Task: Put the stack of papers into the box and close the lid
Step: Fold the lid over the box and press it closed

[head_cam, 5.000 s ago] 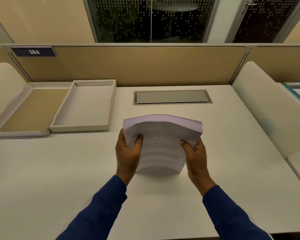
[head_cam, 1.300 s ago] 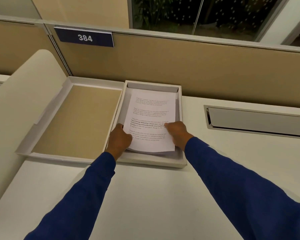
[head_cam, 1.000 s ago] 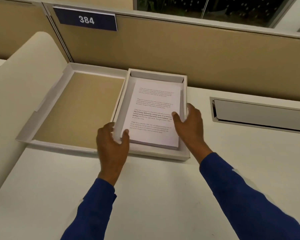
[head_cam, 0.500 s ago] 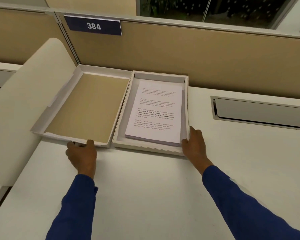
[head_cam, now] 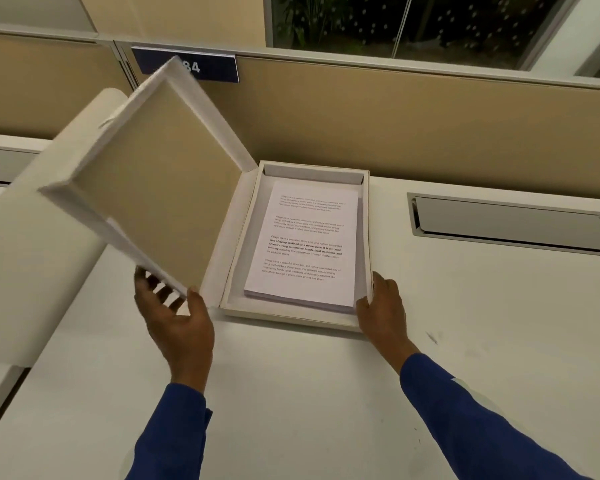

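Note:
The stack of printed papers (head_cam: 305,251) lies flat inside the white box (head_cam: 288,313), which sits on the desk against the partition. The hinged lid (head_cam: 160,188), tan inside with white rims, is raised at a steep tilt to the left of the box. My left hand (head_cam: 174,310) holds the lid's near corner, thumb on the inner face and fingers behind it. My right hand (head_cam: 381,306) grips the box's near right corner, thumb on the rim.
A grey cable hatch (head_cam: 510,223) is set into the white desk (head_cam: 291,393) to the right of the box. A tan partition (head_cam: 430,126) with a number plate (head_cam: 215,69) runs behind. A curved white divider (head_cam: 32,258) stands at the left.
My left hand has lifted the lid from flat on the desk to a steep tilt. My right hand stays at the box's near right corner. The papers have not moved.

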